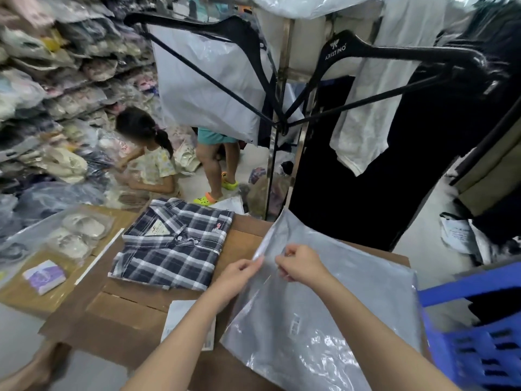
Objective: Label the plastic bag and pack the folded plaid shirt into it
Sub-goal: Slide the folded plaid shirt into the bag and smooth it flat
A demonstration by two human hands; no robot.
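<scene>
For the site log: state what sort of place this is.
Probably a clothing stockroom or packing area: bagged garments are stacked high, black hangers hang overhead, and a folded plaid shirt lies on flattened cardboard beside a grey plastic bag.

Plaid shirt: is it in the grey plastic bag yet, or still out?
Out. The folded navy-and-white plaid shirt lies on the brown cardboard, beside the grey plastic bag, whose edge both hands (left, right) pinch.

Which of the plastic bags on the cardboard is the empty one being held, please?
The grey plastic bag on the right, pinched at its edge by left hand and right hand; the clear bag at far left holds pale items.
</scene>
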